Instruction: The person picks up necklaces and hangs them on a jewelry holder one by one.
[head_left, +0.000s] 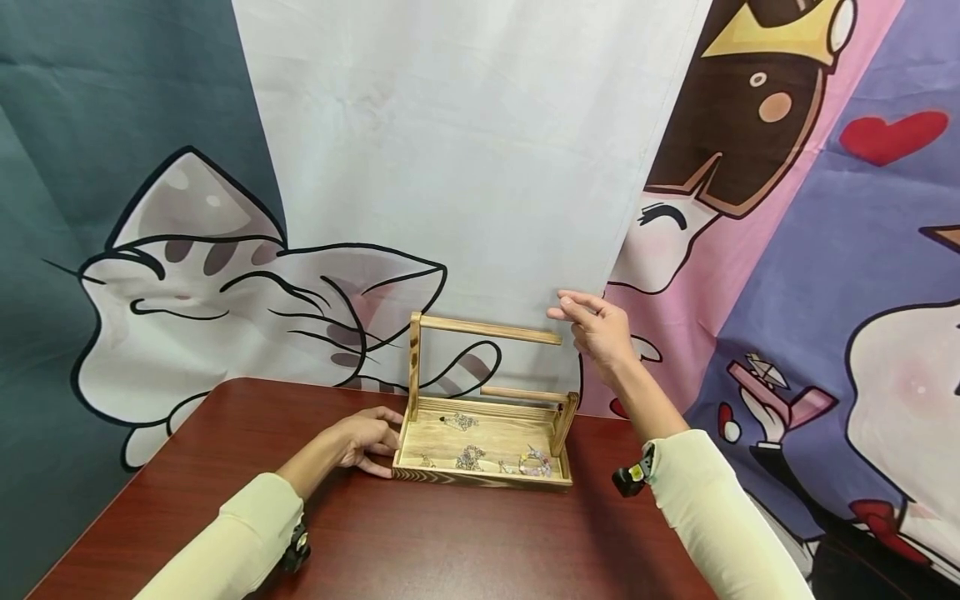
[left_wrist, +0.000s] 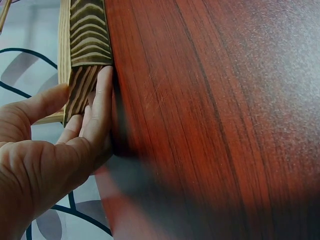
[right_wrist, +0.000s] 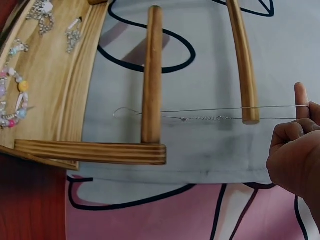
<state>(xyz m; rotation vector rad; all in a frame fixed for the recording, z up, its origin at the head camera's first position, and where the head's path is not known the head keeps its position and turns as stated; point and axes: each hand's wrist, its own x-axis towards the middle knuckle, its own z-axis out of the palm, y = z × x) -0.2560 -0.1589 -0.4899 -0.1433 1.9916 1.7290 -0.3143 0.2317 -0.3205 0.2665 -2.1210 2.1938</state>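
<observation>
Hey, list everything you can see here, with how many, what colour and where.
Table: 1, reddish-brown, lower part of the head view.
Wooden tray stand: 1, light brown with darker grain, on the table.
Beaded bracelet: 1, multicoloured, front right inside the tray stand.
Chain clumps: 2, silvery, one towards the tray's back, one front middle.
Small pieces: at least 2, details unclear, along the tray's front.
Thin strand: 1, silvery, running from the right hand.
Backdrop: count unclear, cartoon print in white, grey-green, pink and purple, behind the table.
Wrist cameras: 2, black, one per wrist.
Sleeves: 2, cream, on both forearms.
Left hand: 1, bare, gripping the stand's left end.
Right hand: 1, bare, raised above the stand's right end.
</observation>
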